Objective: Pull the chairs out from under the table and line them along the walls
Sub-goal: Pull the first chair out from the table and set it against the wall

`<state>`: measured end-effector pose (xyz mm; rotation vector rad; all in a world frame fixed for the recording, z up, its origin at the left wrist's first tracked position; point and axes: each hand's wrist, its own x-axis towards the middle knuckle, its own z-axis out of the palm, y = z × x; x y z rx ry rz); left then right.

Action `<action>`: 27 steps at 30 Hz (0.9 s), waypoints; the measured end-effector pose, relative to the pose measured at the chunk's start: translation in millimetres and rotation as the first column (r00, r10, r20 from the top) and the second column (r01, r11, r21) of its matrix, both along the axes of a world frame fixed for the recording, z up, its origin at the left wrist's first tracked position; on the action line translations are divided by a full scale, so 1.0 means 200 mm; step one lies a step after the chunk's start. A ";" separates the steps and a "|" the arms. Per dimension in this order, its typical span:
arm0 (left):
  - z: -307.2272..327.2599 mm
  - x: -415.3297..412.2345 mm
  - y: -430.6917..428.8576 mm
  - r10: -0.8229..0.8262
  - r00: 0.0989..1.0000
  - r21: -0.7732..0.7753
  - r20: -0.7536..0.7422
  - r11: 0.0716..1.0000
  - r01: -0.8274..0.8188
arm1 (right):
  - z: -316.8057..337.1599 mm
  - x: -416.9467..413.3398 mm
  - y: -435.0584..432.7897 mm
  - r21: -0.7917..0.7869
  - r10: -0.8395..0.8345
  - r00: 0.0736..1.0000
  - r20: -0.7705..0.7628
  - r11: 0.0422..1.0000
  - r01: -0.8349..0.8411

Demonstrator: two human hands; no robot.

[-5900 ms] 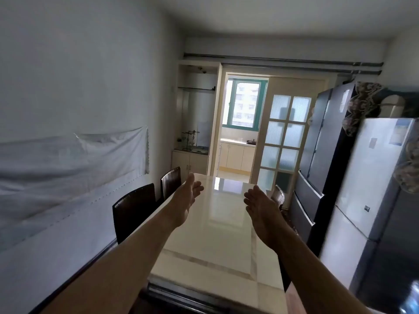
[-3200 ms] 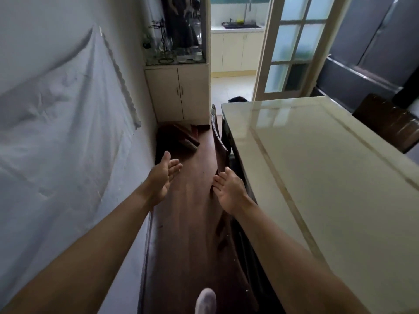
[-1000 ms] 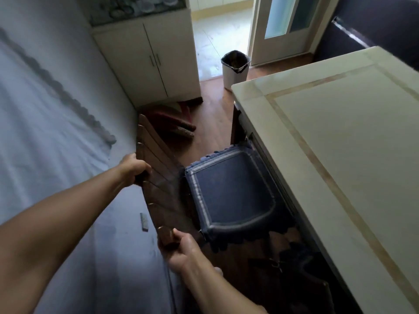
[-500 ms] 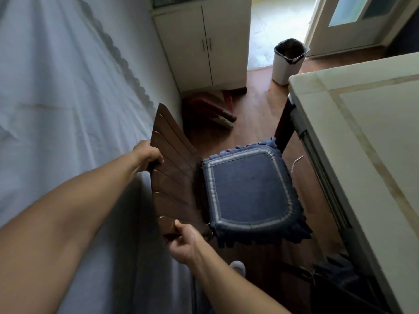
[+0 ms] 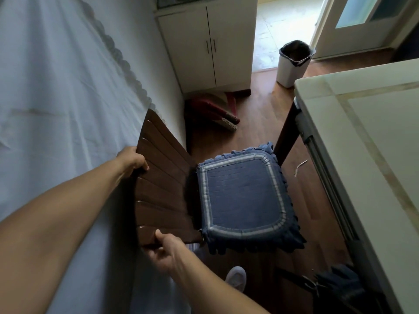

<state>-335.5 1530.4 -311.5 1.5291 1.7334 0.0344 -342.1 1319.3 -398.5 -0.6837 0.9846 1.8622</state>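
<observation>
Chair (image 5: 226, 196) out from under table (image 5: 371, 141), standing on brown wood-plank floor (image 5: 265, 114) between table edge and wall (image 5: 163, 71); seat facing table, backrest (image 5: 162, 189) toward wall and very near it, contact not discernible. Backrest top rail running parallel to wall. Left hand (image 5: 132, 160) closed over far end of backrest top, fingers curled on front face. Right hand (image 5: 167, 250) closed around near lower corner of backrest, thumb on front. Backrest: dark brown, ribbed into vertical padded panels, fanning wider toward top. Seat covered by blue quilted cushion (image 5: 243, 197), pale stripe border, frilled edge, rounded-square outline. Wall draped with white cloth (image 5: 56, 98), scalloped lace trim along hem. Table top cream, glossy, stone-like with tan inlay band; dark table leg (image 5: 286, 132) just beyond cushion's far corner. Beyond chair against wall: red-and-beige folded mats (image 5: 215, 109) on floor, then cream two-door cabinet (image 5: 208, 46) with slim metal handles. White waste bin (image 5: 293, 62) with dark liner at doorway, well apart from chair. Second blue cushion (image 5: 342, 284) partly visible under table at lower right. White shoe tip (image 5: 237, 277) on floor below chair.
</observation>
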 end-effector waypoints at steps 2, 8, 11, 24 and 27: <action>-0.03 -0.04 0.01 0.019 1.000 0.008 -0.002 1.000 -0.019 | 0.02 -0.02 0.00 0.013 0.022 1.000 0.002 1.000 -0.022; -0.07 -0.10 0.05 0.020 0.995 0.057 -0.096 0.998 -0.014 | 0.04 -0.07 0.04 0.028 0.059 0.995 0.085 0.998 -0.061; -0.04 -0.09 0.01 -0.007 0.984 0.119 -0.178 0.992 0.029 | 0.05 -0.07 0.04 0.034 0.065 0.993 0.101 0.997 -0.069; 0.30 0.27 -0.57 -0.278 0.942 0.288 -0.186 0.901 0.323 | 0.39 0.40 -0.29 0.184 -0.134 0.924 0.358 0.980 0.071; 0.31 0.35 -0.92 -0.334 0.943 0.267 -0.001 0.908 0.322 | 0.49 0.56 -0.57 0.270 -0.247 0.866 0.434 0.953 0.136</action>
